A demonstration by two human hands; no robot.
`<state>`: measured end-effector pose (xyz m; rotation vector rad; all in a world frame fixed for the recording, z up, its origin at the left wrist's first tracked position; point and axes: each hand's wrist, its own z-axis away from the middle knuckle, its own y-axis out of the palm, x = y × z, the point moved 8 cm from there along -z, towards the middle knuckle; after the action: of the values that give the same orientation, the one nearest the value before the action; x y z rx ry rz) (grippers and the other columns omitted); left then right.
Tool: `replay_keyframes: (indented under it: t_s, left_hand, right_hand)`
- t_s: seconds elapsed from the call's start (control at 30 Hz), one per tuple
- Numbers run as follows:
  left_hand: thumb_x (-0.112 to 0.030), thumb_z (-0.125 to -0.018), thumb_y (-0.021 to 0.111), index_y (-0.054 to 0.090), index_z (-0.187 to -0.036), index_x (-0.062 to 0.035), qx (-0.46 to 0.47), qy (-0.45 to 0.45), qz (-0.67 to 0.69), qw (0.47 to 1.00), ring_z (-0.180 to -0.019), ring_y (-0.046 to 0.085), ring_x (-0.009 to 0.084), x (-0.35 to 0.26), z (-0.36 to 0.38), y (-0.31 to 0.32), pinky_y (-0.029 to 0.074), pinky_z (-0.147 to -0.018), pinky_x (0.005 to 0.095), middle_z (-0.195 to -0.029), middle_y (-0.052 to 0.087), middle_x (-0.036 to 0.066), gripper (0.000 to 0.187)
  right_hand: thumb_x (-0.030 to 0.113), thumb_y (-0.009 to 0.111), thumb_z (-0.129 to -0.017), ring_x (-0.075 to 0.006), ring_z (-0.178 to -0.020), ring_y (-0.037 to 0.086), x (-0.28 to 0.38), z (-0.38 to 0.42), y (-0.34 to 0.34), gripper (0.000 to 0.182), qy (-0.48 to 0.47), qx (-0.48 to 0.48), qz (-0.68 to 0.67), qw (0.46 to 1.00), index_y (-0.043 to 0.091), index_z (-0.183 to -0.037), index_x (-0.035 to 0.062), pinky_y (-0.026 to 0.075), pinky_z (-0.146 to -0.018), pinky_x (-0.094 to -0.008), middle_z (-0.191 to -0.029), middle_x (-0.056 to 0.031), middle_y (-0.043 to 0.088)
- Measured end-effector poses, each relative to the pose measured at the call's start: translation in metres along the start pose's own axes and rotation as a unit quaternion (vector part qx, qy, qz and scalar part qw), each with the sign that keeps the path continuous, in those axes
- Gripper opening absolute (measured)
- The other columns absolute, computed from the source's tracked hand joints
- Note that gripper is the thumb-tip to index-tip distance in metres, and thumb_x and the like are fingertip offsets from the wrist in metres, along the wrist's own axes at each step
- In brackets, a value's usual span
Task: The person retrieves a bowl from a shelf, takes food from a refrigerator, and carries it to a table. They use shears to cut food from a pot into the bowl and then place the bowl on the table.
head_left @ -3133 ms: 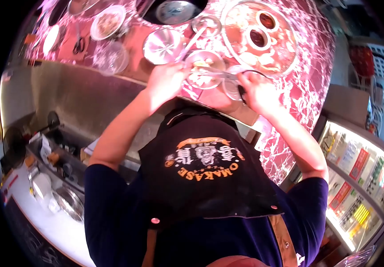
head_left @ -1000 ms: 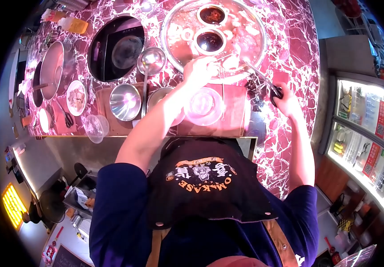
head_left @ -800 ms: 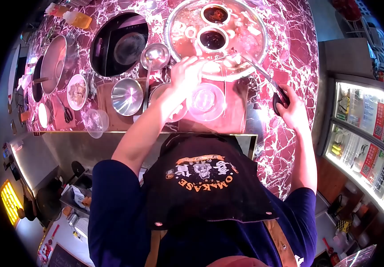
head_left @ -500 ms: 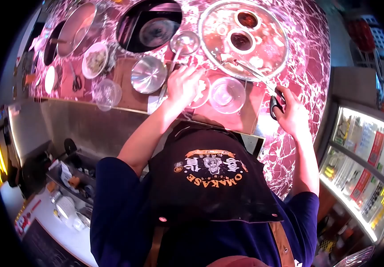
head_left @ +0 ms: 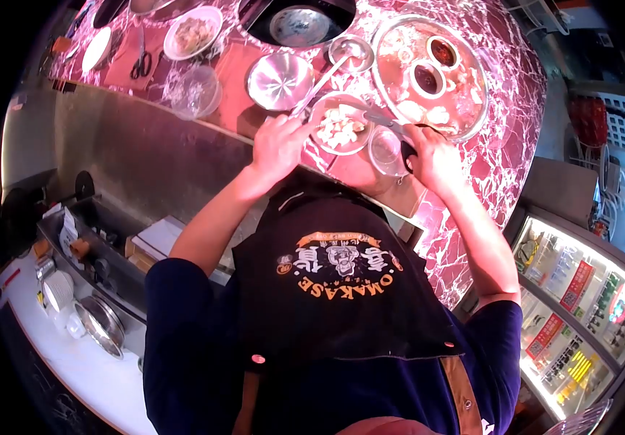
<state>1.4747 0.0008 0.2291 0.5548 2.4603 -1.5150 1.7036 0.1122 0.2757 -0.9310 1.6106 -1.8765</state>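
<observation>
My left hand point(head_left: 280, 148) has its fingers bent at the left rim of a bowl of pale chunks point(head_left: 340, 130), holding it. A ladle point(head_left: 352, 55) lies close by, its handle reaching down toward these fingers. My right hand point(head_left: 432, 156) is closed around the black-handled scissors point(head_left: 392, 125), whose blades point left over the bowl's right side. Partly behind the scissors and right hand is a clear bowl point(head_left: 387, 151). Above the right hand, a large round tray point(head_left: 379, 76) holds food in liquid and two small cups of dark sauce point(head_left: 427, 78).
A shiny metal bowl point(head_left: 280, 81), a clear container point(head_left: 195, 92), a white bowl of food point(head_left: 193, 33) and another pair of scissors point(head_left: 140, 65) are on the counter to the left. A dark recess holds a round pan point(head_left: 299, 26). A lit display fridge point(head_left: 573, 290) stands at right.
My right hand has brought the scissors left, from beside the tray to the bowl of chunks. The left hand is now at that bowl's left edge, leaving the chunks in view. The camera view has shifted.
</observation>
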Motion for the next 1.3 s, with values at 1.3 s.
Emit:
replay_keyframes:
  t_s: [1.3]
  left_hand:
    - [-0.008, -0.069, 0.064, 0.069, -0.09, -0.0086, -0.017, -0.065, 0.023, 0.997, -0.074, 0.057, 0.022, -0.003, 0.04, 0.011, 0.048, -0.061, 0.0364, -0.078, 0.056, 0.002, 0.021]
  right_hand:
    - [0.017, 0.067, -0.076, -0.0403, -0.091, 0.067, 0.019, -0.005, 0.04, 0.047, 0.1, 0.168, -0.119, 0.973, 0.056, -0.121, 0.0081, 0.053, -0.082, -0.0479, -0.099, -0.022, 0.069]
